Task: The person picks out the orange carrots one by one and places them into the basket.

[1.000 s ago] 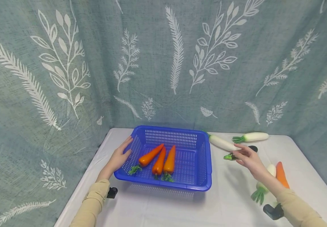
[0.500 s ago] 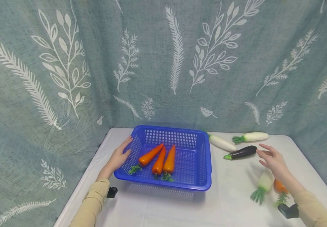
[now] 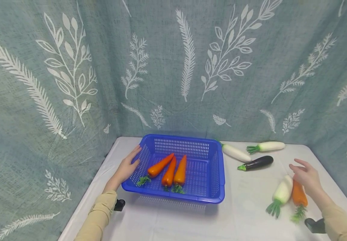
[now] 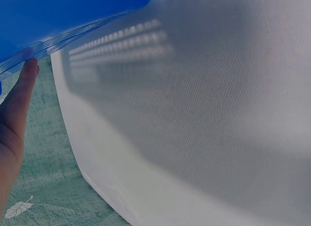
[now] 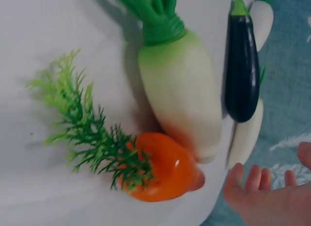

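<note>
My left hand [image 3: 126, 169] rests against the left side of a blue perforated plastic basket [image 3: 173, 196], its fingers extended along the rim. In the left wrist view, a fingertip meets the basket's translucent edge [image 4: 92, 26]. Inside lie three orange carrots [image 3: 159, 165] with green tops. My right hand [image 3: 308, 178] hovers at the pointed end of another carrot [image 3: 299, 196], fingers loosely bent and holding nothing. Left of that carrot lies a white radish [image 3: 283, 189] with green leaf stalks, also seen close up in the right wrist view beside the carrot [image 5: 163, 167].
A dark eggplant [image 3: 260, 163] lies right of the basket. Behind it are two more white radishes, one close to the basket [image 3: 236, 152] and one at the back [image 3: 272, 145]. A grey-green leaf-patterned curtain [image 3: 173, 67] hangs behind the white table [image 3: 236, 217].
My right hand has moved right and toward me, from beside the eggplant to over the loose carrot, uncovering the eggplant. The left hand keeps its place at the basket.
</note>
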Demonstrator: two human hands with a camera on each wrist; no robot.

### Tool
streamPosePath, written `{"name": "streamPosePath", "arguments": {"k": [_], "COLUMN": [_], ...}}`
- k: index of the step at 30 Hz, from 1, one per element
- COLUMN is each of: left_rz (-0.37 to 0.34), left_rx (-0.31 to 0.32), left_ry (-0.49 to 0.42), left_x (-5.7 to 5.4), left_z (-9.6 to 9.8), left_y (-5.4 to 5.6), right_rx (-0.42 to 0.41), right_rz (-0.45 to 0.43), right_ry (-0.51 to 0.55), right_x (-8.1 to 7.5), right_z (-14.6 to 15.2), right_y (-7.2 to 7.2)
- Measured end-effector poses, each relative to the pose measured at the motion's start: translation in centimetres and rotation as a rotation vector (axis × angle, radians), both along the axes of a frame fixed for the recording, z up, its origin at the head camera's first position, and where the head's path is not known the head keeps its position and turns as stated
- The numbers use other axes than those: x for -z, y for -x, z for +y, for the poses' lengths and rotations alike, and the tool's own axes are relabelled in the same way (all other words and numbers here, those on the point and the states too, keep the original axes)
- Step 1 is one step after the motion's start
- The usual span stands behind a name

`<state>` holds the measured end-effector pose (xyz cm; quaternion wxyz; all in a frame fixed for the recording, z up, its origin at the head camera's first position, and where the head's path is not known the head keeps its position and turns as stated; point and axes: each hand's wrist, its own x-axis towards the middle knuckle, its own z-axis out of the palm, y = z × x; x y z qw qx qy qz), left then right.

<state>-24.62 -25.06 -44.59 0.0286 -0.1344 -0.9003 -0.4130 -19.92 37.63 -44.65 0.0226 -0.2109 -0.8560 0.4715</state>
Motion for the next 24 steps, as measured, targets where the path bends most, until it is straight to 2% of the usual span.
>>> {"name": "streamPosePath", "arguments": {"k": [4, 10, 17, 24], "left_rz": [0.005, 0.009, 0.001, -0.009], "left_rx": [0.004, 0.005, 0.004, 0.001], "left_ry": [0.001, -0.003, -0.002, -0.003], "left_x": [0.1, 0.1, 0.1, 0.1], "left_z": [0.0, -0.1, -0.1, -0.1], "left_y": [0.0, 0.0, 0.0, 0.1], "right_rx": [0.068, 0.12, 0.074, 0.084], "right_rz": [-0.003, -0.025, -0.082, -0.145], "right_ry": [-0.029, -0.036, -0.026, -0.004], "right_x": [0.9, 1.3, 1.3, 2.6], "right_z": [1.2, 1.3, 1.0, 0.7], "right_y": [0.0, -0.7, -1.8, -2.1]}}
